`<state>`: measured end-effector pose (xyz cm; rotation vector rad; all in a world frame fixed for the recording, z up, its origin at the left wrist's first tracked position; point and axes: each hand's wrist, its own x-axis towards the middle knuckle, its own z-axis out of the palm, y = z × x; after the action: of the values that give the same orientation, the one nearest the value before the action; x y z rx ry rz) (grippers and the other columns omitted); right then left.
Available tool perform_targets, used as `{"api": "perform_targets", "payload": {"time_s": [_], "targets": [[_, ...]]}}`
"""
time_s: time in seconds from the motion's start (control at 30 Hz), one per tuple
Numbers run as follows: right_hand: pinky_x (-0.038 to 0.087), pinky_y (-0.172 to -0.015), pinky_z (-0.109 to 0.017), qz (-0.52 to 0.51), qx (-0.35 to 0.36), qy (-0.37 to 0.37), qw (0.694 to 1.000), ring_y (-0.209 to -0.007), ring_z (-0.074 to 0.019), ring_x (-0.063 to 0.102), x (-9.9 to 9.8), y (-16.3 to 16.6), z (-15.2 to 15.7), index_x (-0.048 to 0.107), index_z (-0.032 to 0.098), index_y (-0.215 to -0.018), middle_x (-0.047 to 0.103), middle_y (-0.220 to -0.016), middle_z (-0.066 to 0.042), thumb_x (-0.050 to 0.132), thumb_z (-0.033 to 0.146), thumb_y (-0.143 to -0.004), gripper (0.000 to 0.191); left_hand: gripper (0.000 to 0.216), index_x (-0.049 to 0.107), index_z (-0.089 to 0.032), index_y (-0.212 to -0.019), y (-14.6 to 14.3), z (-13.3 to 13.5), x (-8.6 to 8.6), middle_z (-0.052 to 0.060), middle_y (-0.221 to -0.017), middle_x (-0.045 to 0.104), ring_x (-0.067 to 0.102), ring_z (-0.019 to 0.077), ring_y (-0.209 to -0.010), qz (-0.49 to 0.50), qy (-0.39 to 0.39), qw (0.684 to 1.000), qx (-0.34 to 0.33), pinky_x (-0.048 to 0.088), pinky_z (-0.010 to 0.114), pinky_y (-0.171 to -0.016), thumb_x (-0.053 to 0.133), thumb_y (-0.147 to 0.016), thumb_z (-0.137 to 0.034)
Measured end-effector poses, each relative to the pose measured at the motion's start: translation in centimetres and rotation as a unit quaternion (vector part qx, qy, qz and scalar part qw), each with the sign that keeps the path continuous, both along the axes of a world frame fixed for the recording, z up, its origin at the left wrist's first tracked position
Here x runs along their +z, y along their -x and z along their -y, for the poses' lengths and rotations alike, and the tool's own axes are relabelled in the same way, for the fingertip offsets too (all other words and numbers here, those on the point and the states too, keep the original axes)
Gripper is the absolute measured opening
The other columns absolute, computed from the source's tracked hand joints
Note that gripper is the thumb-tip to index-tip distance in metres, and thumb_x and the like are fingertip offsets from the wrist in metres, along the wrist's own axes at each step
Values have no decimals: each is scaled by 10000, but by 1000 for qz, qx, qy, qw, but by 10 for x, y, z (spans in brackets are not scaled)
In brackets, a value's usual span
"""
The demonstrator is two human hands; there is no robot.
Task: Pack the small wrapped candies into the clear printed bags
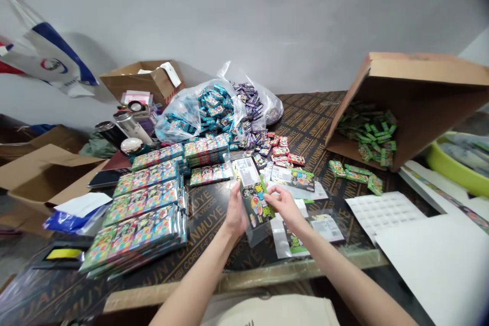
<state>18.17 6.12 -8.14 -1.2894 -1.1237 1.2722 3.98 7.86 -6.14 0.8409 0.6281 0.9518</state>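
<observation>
My left hand (236, 214) and my right hand (284, 205) together hold a clear plastic sleeve with a colourful printed card pack (255, 202) inside, above the dark table (214, 214). The left hand grips its left edge; the right hand's fingers pinch its right edge. Flat printed cards and empty sleeves (301, 237) lie under and right of my hands. Rows of finished colourful packs (147, 209) are stacked to the left.
Clear bags of small blue and purple packets (214, 107) sit at the back. A tipped cardboard box (412, 107) spills green packets (372, 135) on the right. White sheets (431, 254), a yellow-green basin (456, 165), open boxes (38, 173) and bottles (126, 127) surround the table.
</observation>
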Motion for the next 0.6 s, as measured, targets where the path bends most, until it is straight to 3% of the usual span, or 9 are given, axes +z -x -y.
{"api": "perform_targets", "payload": {"time_s": [0.07, 0.17, 0.3, 0.4, 0.47, 0.53, 0.6], "targets": [[392, -535, -289, 108, -50, -60, 991, -564, -164, 483, -1, 9, 9, 457, 215, -709, 511, -607, 15, 676, 472, -625, 348, 670, 517, -136, -1171, 7, 14, 7, 107, -1031, 649, 610, 254, -931, 18, 52, 998, -4, 447, 394, -838, 285, -779, -627], [418, -721, -350, 248, -109, -201, 941, -793, -217, 513, 15, 10, 14, 512, 221, -827, 548, -835, -40, 722, 394, -604, 351, 593, 543, -145, -1141, 19, 32, 7, 93, -946, 676, 628, 246, -865, 22, 99, 995, -20, 461, 379, -797, 346, -777, -570], [344, -904, -388, 302, -71, -303, 901, -1039, -250, 461, 46, 12, 19, 499, 248, -1043, 529, -1063, -71, 682, 339, -677, 419, 594, 568, -123, -1112, 29, 46, 2, 107, -893, 685, 636, 245, -825, 24, 156, 985, -73, 466, 368, -774, 371, -776, -571], [292, -941, -431, 319, -27, -287, 903, -1117, -289, 415, 56, 14, 19, 473, 259, -1155, 502, -1159, -82, 734, 361, -604, 619, 594, 572, -119, -1108, 34, 50, 3, 116, -895, 685, 638, 245, -820, -7, 167, 979, -114, 470, 360, -758, 410, -767, -578], [333, -890, -430, 279, 32, -231, 932, -1026, -278, 486, 54, 7, 14, 466, 258, -1189, 562, -1055, -67, 760, 370, -556, 707, 604, 572, -105, -1107, 41, 52, 7, 134, -919, 678, 639, 250, -822, -42, 166, 971, -167, 471, 358, -750, 430, -766, -583], [413, -742, -364, 171, 81, -145, 971, -779, -209, 565, 48, -7, 6, 541, 227, -1095, 598, -789, -16, 749, 373, -566, 587, 738, 557, -82, -1124, 52, 53, 12, 173, -967, 658, 635, 271, -835, -48, 159, 963, -212, 472, 383, -743, 363, -741, -681], [426, -604, -293, 35, 60, -66, 995, -588, -142, 541, 40, -20, -1, 599, 192, -901, 555, -618, 25, 741, 363, -581, 389, 941, 514, -80, -1178, 64, 55, 17, 206, -1056, 617, 618, 305, -888, -38, 104, 973, -203, 468, 434, -750, 213, -662, -807]]}}
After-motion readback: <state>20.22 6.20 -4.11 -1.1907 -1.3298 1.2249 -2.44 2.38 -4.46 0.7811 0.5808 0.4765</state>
